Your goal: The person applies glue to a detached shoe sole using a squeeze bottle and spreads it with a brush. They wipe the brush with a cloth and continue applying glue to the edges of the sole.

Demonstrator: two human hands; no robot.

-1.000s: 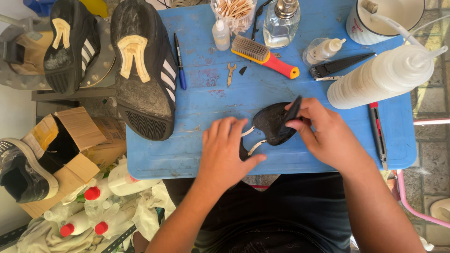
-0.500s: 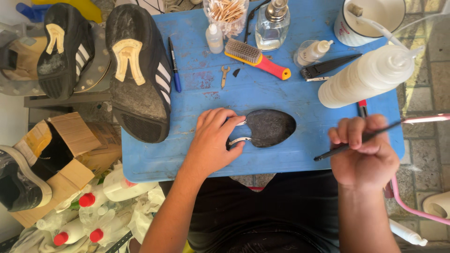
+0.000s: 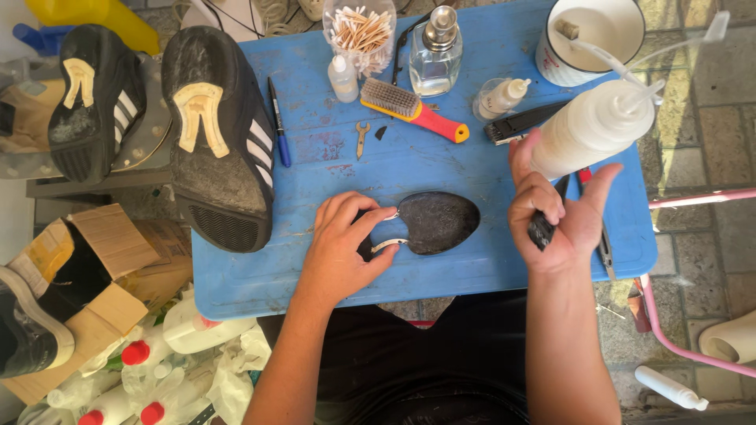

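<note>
Dark sole piece pinned flat by left hand fingers; right hand raised, fingers clenching black tool.

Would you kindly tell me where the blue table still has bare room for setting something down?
Bare patches on the blue table: its near edge below the dark sole piece, and the middle strip between that piece and the small wrench. The far edge is crowded around the brush and glass bottle.

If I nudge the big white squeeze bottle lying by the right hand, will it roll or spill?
The squeeze bottle lies on its round side, so it probably rolls easily. It sits near the blue table's edge, so it might drop off. Its nozzle looks narrow; a spill seems unlikely.
</note>
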